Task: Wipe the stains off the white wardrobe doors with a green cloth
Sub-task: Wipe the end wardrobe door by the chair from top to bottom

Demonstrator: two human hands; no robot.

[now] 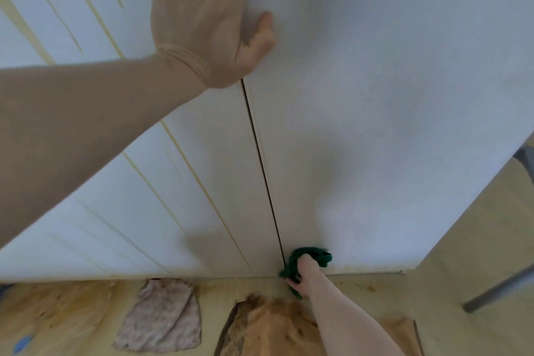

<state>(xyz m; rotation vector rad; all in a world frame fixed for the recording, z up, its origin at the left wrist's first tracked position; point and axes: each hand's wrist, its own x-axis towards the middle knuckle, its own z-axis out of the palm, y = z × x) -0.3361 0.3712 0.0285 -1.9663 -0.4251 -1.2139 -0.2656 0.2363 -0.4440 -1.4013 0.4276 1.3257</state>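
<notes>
While the view looks steeply down the wardrobe front, the scene reads so:
Left hand: the left hand (202,17) lies flat on the doors (361,95) high up, over the top of the dark seam (260,159) between the two panels; fingers straight and close together, thumb out to the right, holding nothing; a thin tan sleeve covers the arm and most of the hand
Right hand: the right hand (303,274) reaches low, fingers curled round the cloth (312,259) and gripping it, arm bare
Cloth: green, bunched, pressed on the right door at its bottom edge, just right of the seam's foot, spilling above and below the hand
Doors: white; the left panel bears long yellowish streaks (179,141) running down it, the right panel looks plain with soft grey shadow
Floor: the yellowish floor (476,240) is stained brown; a pale patterned rag (161,318) lies near the doors, a brown stained rag (260,326) just right of it
Right edge: a grey metal leg (500,289) slants across the floor
</notes>
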